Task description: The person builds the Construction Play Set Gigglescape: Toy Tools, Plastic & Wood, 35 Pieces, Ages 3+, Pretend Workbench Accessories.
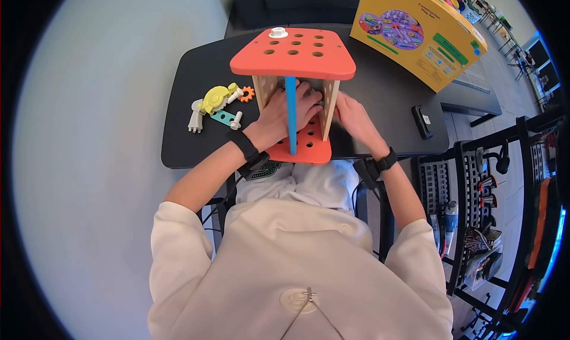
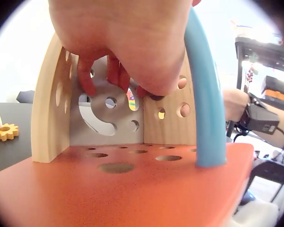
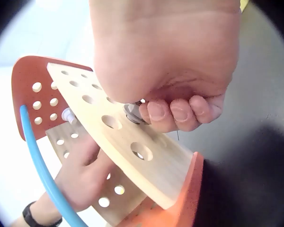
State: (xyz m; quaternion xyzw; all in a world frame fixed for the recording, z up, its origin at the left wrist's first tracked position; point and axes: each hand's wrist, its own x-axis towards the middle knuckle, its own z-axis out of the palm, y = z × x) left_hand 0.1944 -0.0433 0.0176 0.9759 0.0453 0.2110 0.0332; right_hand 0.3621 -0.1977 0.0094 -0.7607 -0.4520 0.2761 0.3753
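- Head view: a toy construction frame stands upright on a black table, between a seated person's hands.
- Its main shell looks put together: two red panels, top and bottom; two wooden side panels, left and right; one grey slotted panel; one blue rod at the near side.
- One white bolt sits in the top panel.
- Fastening at the right side panel seems unfinished: the right hand, outside it, curls its fingers round one grey fastener there.
- The left hand reaches inside, fingers bent before the grey panel; I cannot tell whether it grips anything.
- Apparently unused, left of the frame: one yellow toy piece, one orange gear, one teal strip, one whitish claw-like piece and two loose white bolts.
- One yellow "Construction Play Set" box stands at the far right.
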